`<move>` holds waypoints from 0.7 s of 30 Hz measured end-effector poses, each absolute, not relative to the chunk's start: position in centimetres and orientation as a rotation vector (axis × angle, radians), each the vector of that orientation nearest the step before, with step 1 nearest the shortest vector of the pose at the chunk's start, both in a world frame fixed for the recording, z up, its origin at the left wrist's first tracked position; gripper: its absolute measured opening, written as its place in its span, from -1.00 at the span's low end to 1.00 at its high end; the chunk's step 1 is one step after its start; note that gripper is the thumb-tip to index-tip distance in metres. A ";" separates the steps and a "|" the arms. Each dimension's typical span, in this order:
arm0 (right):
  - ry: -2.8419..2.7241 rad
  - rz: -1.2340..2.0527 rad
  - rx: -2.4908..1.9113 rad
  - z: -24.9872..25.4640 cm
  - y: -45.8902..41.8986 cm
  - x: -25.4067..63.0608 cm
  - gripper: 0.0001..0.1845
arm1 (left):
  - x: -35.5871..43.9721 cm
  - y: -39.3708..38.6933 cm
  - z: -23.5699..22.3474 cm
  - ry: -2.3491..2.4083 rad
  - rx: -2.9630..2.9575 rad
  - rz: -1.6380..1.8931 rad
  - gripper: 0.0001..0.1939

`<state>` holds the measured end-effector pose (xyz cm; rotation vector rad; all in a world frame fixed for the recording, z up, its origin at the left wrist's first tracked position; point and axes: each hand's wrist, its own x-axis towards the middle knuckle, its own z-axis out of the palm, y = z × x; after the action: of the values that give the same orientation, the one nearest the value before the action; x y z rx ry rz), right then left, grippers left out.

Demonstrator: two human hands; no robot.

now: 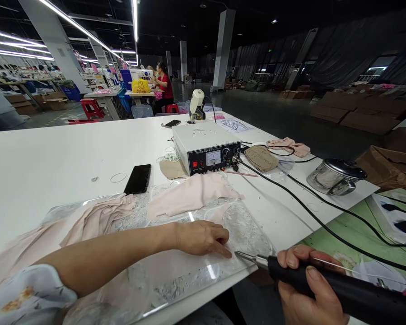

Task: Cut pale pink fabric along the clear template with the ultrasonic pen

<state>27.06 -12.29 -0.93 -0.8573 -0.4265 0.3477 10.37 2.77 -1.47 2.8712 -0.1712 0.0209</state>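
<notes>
My right hand (pixel 311 284) is wrapped round the black handle of an ultrasonic cutter (pixel 291 273). Its metal tip points left, close to the fingers of my left hand (pixel 204 238). That hand rests on pale pink fabric (pixel 175 266) on a scratched clear board (pixel 250 225); its index finger reaches down to the surface, the others are loosely bent, and it grips nothing visible. Just beyond it lies another pale pink fabric piece (pixel 196 194). A stack of pink pieces (pixel 97 216) spreads to the left, partly hidden by my forearm.
Behind the board stands a control box (pixel 206 144) with a dial; its black cable (pixel 291 194) runs right. A phone (pixel 138 178), a brown paper pattern (pixel 262 158) and a lidded glass jug (pixel 334 178) are on the white table (pixel 53 158). A person in red (pixel 164 85) sits farther back.
</notes>
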 end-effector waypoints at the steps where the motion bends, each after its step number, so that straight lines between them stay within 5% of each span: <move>1: -0.438 0.339 -0.864 -0.8 -12.3 27.0 -0.84 | 10.4 2.8 -1.4 -0.172 2.873 0.022 -0.74; 21: -0.565 0.417 -0.871 -0.5 -12.4 26.7 -0.87 | 10.4 2.7 -1.4 -0.239 2.950 0.113 -0.73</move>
<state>26.75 -12.37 -0.52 -0.8710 -0.5650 0.4169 10.37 2.73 -1.37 2.9498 -0.2385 0.1131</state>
